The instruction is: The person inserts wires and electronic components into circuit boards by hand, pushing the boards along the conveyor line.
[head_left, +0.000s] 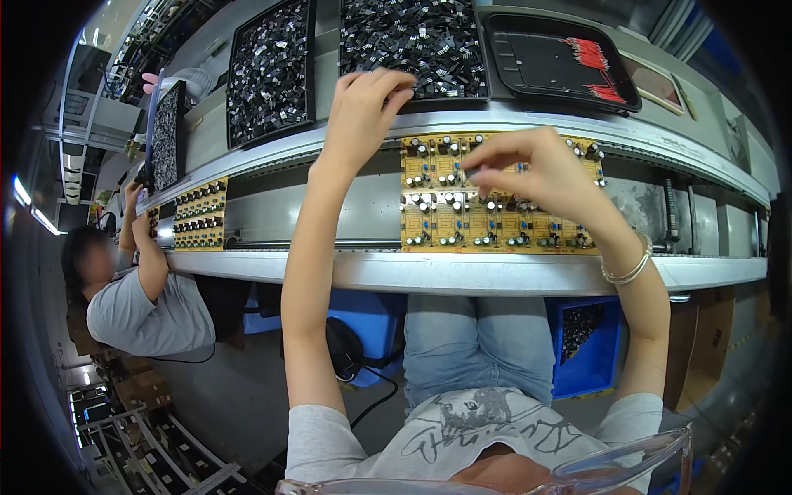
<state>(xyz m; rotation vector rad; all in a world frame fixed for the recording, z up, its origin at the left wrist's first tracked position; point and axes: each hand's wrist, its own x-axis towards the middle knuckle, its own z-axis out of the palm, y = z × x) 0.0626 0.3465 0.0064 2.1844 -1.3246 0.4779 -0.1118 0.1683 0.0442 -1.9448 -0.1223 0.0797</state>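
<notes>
My left hand [363, 111] reaches to the near left edge of a black tray [488, 89] heaped with small black components [412, 45]. Its fingers are curled in a pinch there, and what lies between them is too small to make out. Over a yellow circuit board panel [429, 221], my right hand [540, 169] pinches a small dark electronic component [473, 172] between thumb and fingertips. The panel lies flat between the rails and bears rows of capacitors and small blue parts. My right hand hides part of its upper half.
Another black tray [513, 76] holds red slim parts [587, 54]. To the left stands a further tray of black components [272, 70]. A second board panel [200, 216] lies farther left, near a co-worker [153, 305]. The metal front rail [355, 272] crosses before me; a blue bin [606, 363] stands below.
</notes>
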